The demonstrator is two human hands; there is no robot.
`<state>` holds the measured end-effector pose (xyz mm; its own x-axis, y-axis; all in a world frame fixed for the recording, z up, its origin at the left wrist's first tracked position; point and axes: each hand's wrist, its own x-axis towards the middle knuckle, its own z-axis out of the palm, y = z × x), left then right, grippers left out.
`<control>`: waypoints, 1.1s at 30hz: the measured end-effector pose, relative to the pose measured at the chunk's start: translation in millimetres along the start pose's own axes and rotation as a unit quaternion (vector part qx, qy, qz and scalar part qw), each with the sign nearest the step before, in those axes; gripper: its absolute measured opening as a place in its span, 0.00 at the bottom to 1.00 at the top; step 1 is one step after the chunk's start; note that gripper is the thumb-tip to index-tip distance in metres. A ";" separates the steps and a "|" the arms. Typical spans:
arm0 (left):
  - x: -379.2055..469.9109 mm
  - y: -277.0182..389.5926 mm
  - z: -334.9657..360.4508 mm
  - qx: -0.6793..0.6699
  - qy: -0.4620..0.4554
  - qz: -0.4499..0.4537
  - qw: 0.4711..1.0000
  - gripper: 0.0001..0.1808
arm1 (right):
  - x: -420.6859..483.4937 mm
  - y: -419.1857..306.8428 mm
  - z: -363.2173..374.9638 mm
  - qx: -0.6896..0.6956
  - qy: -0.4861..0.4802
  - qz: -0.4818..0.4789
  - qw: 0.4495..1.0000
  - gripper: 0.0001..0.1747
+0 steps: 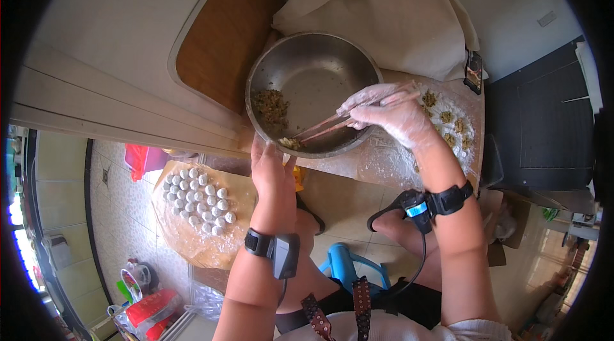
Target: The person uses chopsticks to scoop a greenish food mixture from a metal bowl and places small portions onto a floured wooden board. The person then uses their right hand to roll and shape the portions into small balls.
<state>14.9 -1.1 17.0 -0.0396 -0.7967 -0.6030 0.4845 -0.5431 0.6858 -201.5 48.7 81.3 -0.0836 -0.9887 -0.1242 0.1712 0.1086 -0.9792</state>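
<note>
My left hand (272, 166) grips the near rim of a large stainless steel bowl (331, 60), which tilts towards me. Chopped filling (271, 107) clings to the bowl's left side. White with flour, my right hand (395, 113) holds a pair of wooden chopsticks (322, 128) over the bowl. Their tips meet a small lump of filling (289, 142) at the near inner wall. Below my right hand, several small portions of filling (446, 116) lie on the floured board (388, 156); my wrist covers part of them.
Several round, flour-coated balls (199, 195) sit on brown paper (192, 252) at the left. Behind the bowl are a brown panel (230, 39) and a beige cloth (383, 20). A phone (473, 71) rests at the board's far right corner. A blue plastic stool (343, 262) stands beneath me.
</note>
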 end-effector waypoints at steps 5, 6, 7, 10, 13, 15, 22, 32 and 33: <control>0.3 0.3 -0.5 -0.007 -0.008 0.000 1.000 0.22 | 1.1 8.9 -22.9 0.159 0.053 0.075 0.983 0.12; -0.1 1.2 -0.7 -0.009 -0.018 0.001 1.000 0.22 | -0.5 12.5 -25.0 0.172 0.079 0.086 0.978 0.13; -0.4 1.9 -0.5 -0.010 -0.019 -0.003 1.000 0.23 | -2.8 16.7 -26.7 0.192 0.072 0.077 0.976 0.12; -0.4 1.9 1.2 -0.019 0.014 -0.004 1.000 0.24 | -14.1 29.0 -36.1 0.230 0.114 0.069 0.964 0.11; 1.4 1.4 -0.3 -0.009 -0.015 0.003 1.000 0.25 | -39.9 30.4 -65.1 0.284 0.093 -0.024 0.954 0.11; 3.1 1.3 -2.6 -0.027 -0.029 -0.003 0.999 0.26 | -66.6 24.1 -92.4 0.262 0.149 -0.070 0.951 0.09; 6.5 0.0 -1.9 -0.015 -0.024 -0.007 1.000 0.24 | -165.6 -7.2 -158.0 0.189 0.331 -0.087 0.921 0.10; 1.8 -0.4 -0.6 -0.004 -0.029 0.004 1.000 0.25 | -188.1 43.4 -125.0 0.171 0.421 -0.033 0.890 0.15; 2.2 -0.2 -0.2 0.006 -0.026 0.004 1.000 0.25 | -186.5 47.7 -119.3 0.163 0.431 -0.019 0.887 0.15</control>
<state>15.0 -2.7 15.5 -0.0803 -0.8139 -0.5754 0.4753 -0.5387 0.6957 -294.8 250.6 38.6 -0.7919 -0.5287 -0.3054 0.4143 -0.0978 -0.9049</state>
